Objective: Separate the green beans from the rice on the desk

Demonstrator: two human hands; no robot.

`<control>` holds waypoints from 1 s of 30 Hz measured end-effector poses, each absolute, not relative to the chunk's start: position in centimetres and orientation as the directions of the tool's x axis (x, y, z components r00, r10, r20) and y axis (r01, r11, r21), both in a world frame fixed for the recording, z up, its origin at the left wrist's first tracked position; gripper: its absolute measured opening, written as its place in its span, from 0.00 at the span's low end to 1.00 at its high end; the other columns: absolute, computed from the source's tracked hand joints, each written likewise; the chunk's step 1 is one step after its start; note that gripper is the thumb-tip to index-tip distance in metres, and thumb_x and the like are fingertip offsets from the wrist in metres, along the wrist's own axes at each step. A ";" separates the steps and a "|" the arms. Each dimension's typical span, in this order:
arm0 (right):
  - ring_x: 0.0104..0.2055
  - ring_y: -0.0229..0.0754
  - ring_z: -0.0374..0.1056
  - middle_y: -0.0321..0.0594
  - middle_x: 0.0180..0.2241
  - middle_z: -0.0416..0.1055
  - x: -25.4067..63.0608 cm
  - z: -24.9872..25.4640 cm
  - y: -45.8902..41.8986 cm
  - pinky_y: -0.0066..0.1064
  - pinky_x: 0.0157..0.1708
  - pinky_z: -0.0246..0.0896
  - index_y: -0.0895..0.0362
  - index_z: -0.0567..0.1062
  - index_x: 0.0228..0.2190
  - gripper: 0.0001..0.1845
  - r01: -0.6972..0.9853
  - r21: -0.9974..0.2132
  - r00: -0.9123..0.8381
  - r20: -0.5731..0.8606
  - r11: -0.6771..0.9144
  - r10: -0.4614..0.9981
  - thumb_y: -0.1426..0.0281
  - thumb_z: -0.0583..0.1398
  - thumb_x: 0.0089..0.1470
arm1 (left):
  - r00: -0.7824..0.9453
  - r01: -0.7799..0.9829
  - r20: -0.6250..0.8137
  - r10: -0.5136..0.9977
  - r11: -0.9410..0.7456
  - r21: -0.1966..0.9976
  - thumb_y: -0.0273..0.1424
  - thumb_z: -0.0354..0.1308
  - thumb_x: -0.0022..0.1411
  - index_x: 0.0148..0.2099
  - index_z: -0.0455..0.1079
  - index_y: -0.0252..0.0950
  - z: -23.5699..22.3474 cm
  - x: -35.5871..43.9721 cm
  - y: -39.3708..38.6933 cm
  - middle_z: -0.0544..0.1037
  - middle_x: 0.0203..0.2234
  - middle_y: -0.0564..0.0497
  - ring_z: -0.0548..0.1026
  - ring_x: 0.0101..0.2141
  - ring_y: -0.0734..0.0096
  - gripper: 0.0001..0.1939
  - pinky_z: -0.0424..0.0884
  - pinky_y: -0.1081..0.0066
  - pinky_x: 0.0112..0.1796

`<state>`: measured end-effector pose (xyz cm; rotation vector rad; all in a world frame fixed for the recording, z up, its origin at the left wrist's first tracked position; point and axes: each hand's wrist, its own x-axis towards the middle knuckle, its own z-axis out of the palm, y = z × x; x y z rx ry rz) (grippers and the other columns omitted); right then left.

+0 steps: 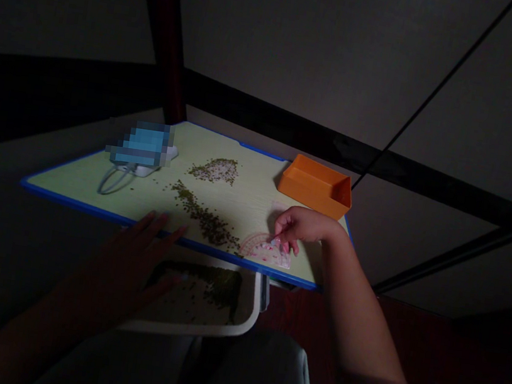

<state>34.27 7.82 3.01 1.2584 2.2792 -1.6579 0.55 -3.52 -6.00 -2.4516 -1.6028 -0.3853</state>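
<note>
My right hand (296, 226) is over the right part of a pale tabletop with a blue rim (258, 179). Its thumb and fingers are pinched on a clear protractor (261, 251) with pink markings, which lies on the surface near the front edge. A dark greenish band of small seed-like grains (213, 227) runs towards the protractor's left side. Farther back lies a paler pile of grains (216, 170). My left hand (146, 259), in shadow, has its fingers spread by the front edge, over a white tub (255, 309) that holds more dark grains.
An orange open box (309, 183) stands at the back right corner of the tabletop. On the left is a white device with a bluish blurred top (143, 147) and a looped strap or cord. Walls (305, 46) rise close behind. My knees are below the tub.
</note>
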 end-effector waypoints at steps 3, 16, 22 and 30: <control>0.16 0.31 0.66 0.33 0.18 0.72 34.2 3.0 7.7 0.24 0.19 0.62 0.61 0.71 0.24 0.07 0.628 -0.775 -0.677 -0.494 0.078 0.546 0.70 0.63 0.42 | 0.373 0.921 0.315 0.873 -0.390 -0.010 0.51 0.48 0.56 0.65 0.48 0.44 -6.1 0.5 -3.6 0.50 0.66 0.42 0.48 0.65 0.50 0.37 0.58 0.49 0.58; 0.17 0.31 0.66 0.34 0.18 0.73 34.8 3.0 8.2 0.24 0.20 0.62 0.61 0.71 0.24 0.07 0.635 -0.766 -0.656 -0.469 0.097 0.592 0.69 0.63 0.44 | 0.379 0.920 0.316 0.870 -0.391 -0.025 0.51 0.47 0.57 0.66 0.43 0.47 -6.4 0.5 -3.6 0.49 0.66 0.43 0.46 0.65 0.52 0.37 0.58 0.49 0.58; 0.17 0.31 0.67 0.33 0.18 0.72 34.6 2.8 8.2 0.23 0.20 0.61 0.60 0.71 0.24 0.05 0.606 -0.787 -0.643 -0.398 0.118 0.654 0.71 0.63 0.44 | 0.360 0.926 0.291 0.886 -0.378 0.008 0.51 0.48 0.56 0.65 0.46 0.46 -6.0 0.7 -3.7 0.51 0.65 0.42 0.46 0.65 0.51 0.37 0.59 0.49 0.57; 0.17 0.31 0.66 0.33 0.18 0.72 34.5 2.9 8.0 0.24 0.20 0.61 0.60 0.71 0.24 0.08 0.599 -0.791 -0.666 -0.410 0.121 0.623 0.69 0.63 0.44 | 0.370 0.918 0.322 0.871 -0.395 0.014 0.52 0.47 0.56 0.65 0.47 0.45 -6.3 0.5 -3.6 0.51 0.66 0.43 0.48 0.65 0.50 0.37 0.58 0.48 0.58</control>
